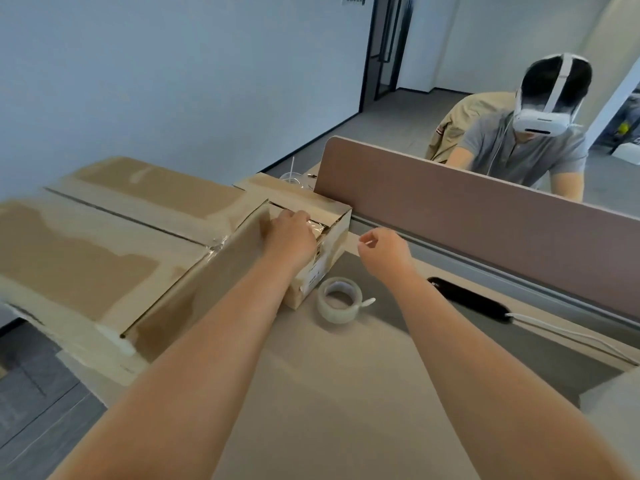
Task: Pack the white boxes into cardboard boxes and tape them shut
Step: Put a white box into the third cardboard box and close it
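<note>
The small cardboard box (337,230) sits on the counter (346,393), pushed up against a larger cardboard box (104,237) whose centre seam already carries tape. The left hand (291,233) lies on top of the small box, its grip open, with bent fingers pressing a glossy strip of tape over the flap seam. The right hand (384,249) hovers just beside the box with thumb and forefinger pinched together; whether clear tape runs between them is too faint to tell. The tape roll (339,304) lies on the counter near the box's near corner. No white boxes show, so packing here looks finished. Sealing seems mid-way: the strip needs smoothing and the seam needs finishing.
</note>
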